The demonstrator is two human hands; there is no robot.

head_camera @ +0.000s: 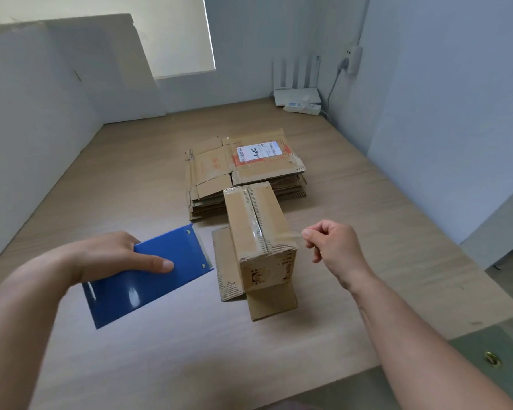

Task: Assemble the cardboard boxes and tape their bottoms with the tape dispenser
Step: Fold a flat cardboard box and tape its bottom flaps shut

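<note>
Table: wood-look top carries the whole job; its near edge is well apart from the work, so a fall looks unlikely.
Stack: flat cartons lie just behind the box; a shove could skew the pile.
Box: it stands bottom-up at mid-table with its open flaps splayed on the surface. It looks light and empty and may slide or tip under a sideways pull.
Dispenser: blue, held above the table left of the box with its toothed edge toward it (teeth can nick a finger or score the card).
Left hand: it grips the dispenser, thumb laid across the top.
Right hand: its fingers are curled just right of the box. Whether they pinch a tape end cannot be told; if so, a tug could peel the strip.
Tape: a clear strip covers the seam; a poorly pressed end may let the bottom open.
</note>
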